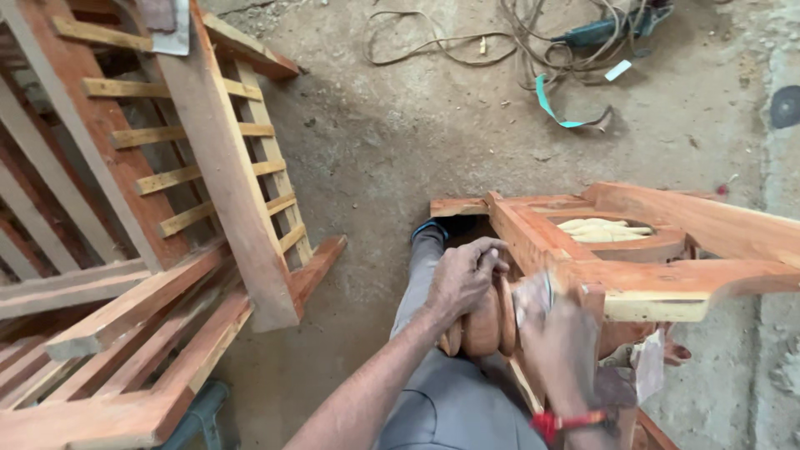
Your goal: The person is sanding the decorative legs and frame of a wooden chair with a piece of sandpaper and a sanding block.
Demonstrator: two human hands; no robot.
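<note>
Steadying the turned wooden leg (487,321) with our left hand (461,279), we are curling its fingers closed over the rounded part. Just right of that leg, our right hand (560,346) is moving, blurred, apparently pressing a pale sheet of sandpaper (533,296) against the wood; we cannot tell its exact grip. The leg is joining the reddish furniture frame (667,267) lying on the dusty floor (400,142). To our judgement, keeping even pressure and following the curves matters. Slatted frames (192,167) are leaning left of the leg.
</note>
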